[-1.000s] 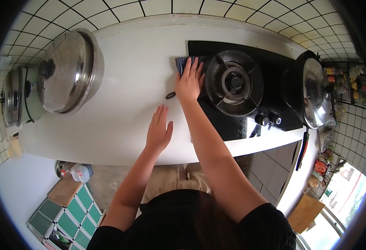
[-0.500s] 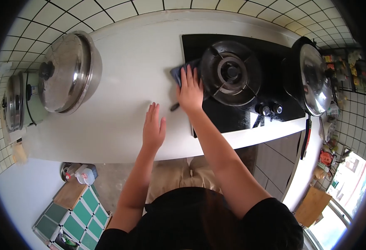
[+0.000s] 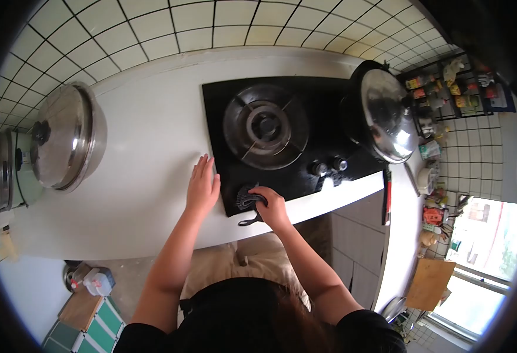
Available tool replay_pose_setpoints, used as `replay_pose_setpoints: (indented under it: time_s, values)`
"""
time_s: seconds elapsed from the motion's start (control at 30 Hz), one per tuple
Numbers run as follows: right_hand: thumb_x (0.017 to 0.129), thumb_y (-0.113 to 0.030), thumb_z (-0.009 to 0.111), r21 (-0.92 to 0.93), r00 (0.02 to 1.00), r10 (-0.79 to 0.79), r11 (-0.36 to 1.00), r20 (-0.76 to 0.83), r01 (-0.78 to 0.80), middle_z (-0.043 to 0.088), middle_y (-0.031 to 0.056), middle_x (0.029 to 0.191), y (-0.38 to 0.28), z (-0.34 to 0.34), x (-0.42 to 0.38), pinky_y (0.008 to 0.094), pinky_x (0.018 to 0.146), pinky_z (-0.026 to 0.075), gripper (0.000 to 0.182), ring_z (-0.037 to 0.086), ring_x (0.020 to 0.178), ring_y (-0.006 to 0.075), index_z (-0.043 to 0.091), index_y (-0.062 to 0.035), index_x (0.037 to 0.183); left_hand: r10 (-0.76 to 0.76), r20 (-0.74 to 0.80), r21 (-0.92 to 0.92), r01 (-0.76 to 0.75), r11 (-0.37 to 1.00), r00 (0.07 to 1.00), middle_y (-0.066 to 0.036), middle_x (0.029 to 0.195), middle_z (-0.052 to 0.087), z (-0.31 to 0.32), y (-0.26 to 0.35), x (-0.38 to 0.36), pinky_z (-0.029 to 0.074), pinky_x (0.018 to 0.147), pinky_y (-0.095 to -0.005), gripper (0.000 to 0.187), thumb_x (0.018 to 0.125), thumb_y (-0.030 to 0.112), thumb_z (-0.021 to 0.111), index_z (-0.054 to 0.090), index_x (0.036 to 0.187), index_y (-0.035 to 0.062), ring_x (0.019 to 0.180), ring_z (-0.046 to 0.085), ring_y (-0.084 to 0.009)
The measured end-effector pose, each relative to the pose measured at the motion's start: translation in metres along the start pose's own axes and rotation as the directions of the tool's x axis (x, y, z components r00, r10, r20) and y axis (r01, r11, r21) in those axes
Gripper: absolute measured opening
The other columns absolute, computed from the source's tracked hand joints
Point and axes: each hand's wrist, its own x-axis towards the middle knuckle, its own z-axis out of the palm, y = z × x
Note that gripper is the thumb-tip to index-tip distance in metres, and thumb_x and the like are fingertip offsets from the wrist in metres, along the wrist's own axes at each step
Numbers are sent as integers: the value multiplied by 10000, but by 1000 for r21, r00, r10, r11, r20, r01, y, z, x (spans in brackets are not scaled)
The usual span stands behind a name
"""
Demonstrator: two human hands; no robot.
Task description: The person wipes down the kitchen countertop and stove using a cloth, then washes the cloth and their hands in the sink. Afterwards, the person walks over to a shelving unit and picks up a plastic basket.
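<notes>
My right hand (image 3: 271, 207) is closed on a bunched dark grey, ribbed cleaning cloth (image 3: 246, 197), pressed on the front left corner of the black glass gas stove (image 3: 293, 182). A black loop-like end (image 3: 249, 222) sticks out below the cloth over the white counter edge; how it joins is hidden by my fingers. My left hand (image 3: 202, 189) lies flat on the white counter (image 3: 146, 159) just left of the stove, fingers together and stretched out, holding nothing. Behind my right hand is the round burner (image 3: 266, 127) with its metal pan support.
A lidded black wok (image 3: 382, 115) stands at the stove's right end. Two control knobs (image 3: 330, 166) sit near the front edge. On the left stand a large lidded steel pot (image 3: 67, 138) and a pale green cooker (image 3: 29, 167). A red-and-black handle (image 3: 387, 197) overhangs the counter's right side.
My right hand has drawn the cloth from beside the burner toward me, to the stove's front corner, its stretched fingers now curled. My left hand stays flat near the stove. The view has shifted right.
</notes>
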Motion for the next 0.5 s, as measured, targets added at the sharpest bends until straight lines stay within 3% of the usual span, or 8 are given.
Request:
replay_pose_setpoints:
  time_s: [0.1,0.13,0.3,0.43,0.5]
  values:
    - [780,71,472,353,947,302,879,107,-320,650,91,990,-22,-39,20,263,857,459,326,622,908,169,645,1,1047,13,-97,-11,-14,1000,995,-196,1304,493,4,1,26,406,999,-444,398,880,70,534,466,1269,20,1183,481,-375]
    - [812,61,445,460,951,298,835,87,-304,641,55,1002,-27,-51,29,240,854,443,318,584,926,106,642,12,1058,5,-121,3,-5,1000,993,-183,1287,509,5,0,37,420,978,-436,384,874,59,536,480,1253,25,1157,495,-367]
    - [803,85,437,653,950,289,743,-118,-145,637,55,986,-46,-107,108,211,822,437,350,581,913,101,640,10,1078,-11,-205,10,13,1000,979,-149,1237,544,6,-12,91,437,955,-414,309,887,47,522,534,1195,27,1132,513,-336]
    - [829,34,461,369,938,114,929,-328,17,643,63,928,-34,-138,204,213,761,426,316,563,851,95,630,5,1094,18,-278,44,-6,999,961,-141,1227,547,16,-26,131,440,953,-403,288,905,72,529,539,1190,29,1124,514,-331]
    - [821,0,485,95,881,-74,986,-467,134,653,116,921,-16,-144,256,265,774,452,306,603,828,181,626,15,1092,33,-297,68,-14,998,954,-138,1234,541,21,-33,148,446,946,-400,298,906,73,538,531,1199,23,1119,519,-332]
